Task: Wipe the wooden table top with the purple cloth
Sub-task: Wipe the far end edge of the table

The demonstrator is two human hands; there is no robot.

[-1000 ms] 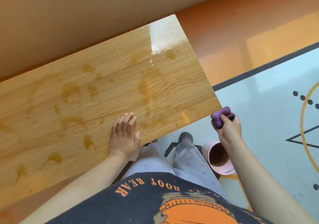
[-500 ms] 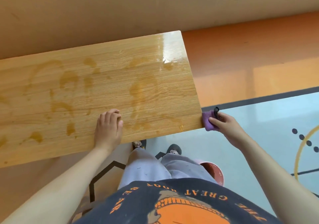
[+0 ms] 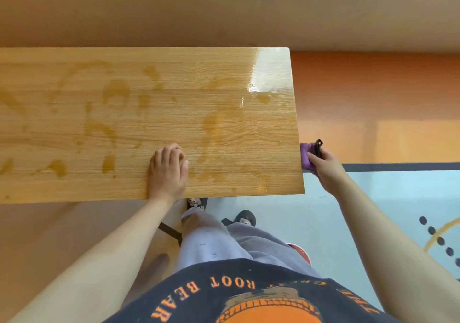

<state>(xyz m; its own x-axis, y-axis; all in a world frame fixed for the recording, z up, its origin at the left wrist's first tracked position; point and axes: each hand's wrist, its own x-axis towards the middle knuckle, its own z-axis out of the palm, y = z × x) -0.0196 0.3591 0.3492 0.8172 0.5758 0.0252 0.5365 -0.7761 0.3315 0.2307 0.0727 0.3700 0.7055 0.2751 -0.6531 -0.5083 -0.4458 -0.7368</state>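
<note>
While bracing the tabletop [image 3: 174, 113] with the left hand [image 3: 168, 171], laid palm down near the front edge with fingers loosely bent and nothing in them, grips the purple cloth [image 3: 305, 157] bunched in the right hand [image 3: 323, 166], fingers and thumb curled round it. Holds that cloth against the right end edge of the tabletop, beside the top surface rather than on it, together with a small black loop [image 3: 318, 146] of uncertain kind. Looks like the opening of a wiping pass: cloth brought to the wood, no stroke across the top to be made out. Leaves most of the job to do, judging by the amber stains [image 3: 109, 128] scattered over much of the grain and the wet glare [image 3: 268, 74] by the far right corner. Calls next for lifting the cloth over the edge onto the top, flattening it under the palm, and sweeping leftward with firm pressure through the nearest smears [image 3: 219, 128]. Needs the left hand moved aside ahead of the sweep, or pressed down harder to guard against sliding. Shows, below the tabletop, a reddish basin [image 3: 300, 251] on the floor [image 3: 373, 98], partly hidden behind the legs.
</note>
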